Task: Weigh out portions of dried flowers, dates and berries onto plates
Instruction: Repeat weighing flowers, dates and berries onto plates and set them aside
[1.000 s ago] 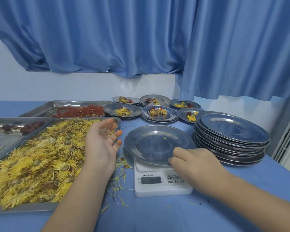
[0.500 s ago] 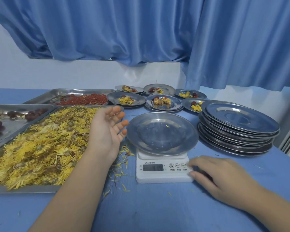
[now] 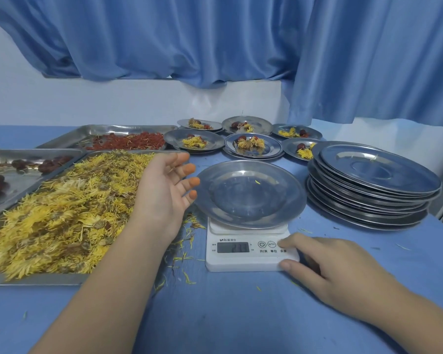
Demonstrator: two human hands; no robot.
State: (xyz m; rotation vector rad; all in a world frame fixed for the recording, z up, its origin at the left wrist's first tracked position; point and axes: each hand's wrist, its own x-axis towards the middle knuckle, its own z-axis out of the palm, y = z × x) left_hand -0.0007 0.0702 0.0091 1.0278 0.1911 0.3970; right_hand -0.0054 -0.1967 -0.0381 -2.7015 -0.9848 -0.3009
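Note:
An almost bare steel plate [image 3: 250, 194] sits on a small white scale [image 3: 248, 254]. My right hand [image 3: 325, 272] rests at the scale's right front corner, forefinger on the rightmost button, thumb against the front edge. My left hand [image 3: 164, 190] hovers open, fingers spread, holding nothing, over the right edge of a big tray of yellow dried flowers [image 3: 62, 213], just left of the plate. A tray of red berries [image 3: 128, 140] and a tray of dark dates [image 3: 23, 169] lie beyond.
Several filled plates [image 3: 253, 146] stand at the back centre. A tall stack of steel plates [image 3: 371, 185] sits to the right of the scale. Loose yellow petals [image 3: 184, 251] litter the blue table between tray and scale. A blue curtain hangs behind.
My right hand left the plate's rim, drew back to the scale's right front corner and now has a finger on a button. The display reading has changed. My left hand stayed open above the flowers.

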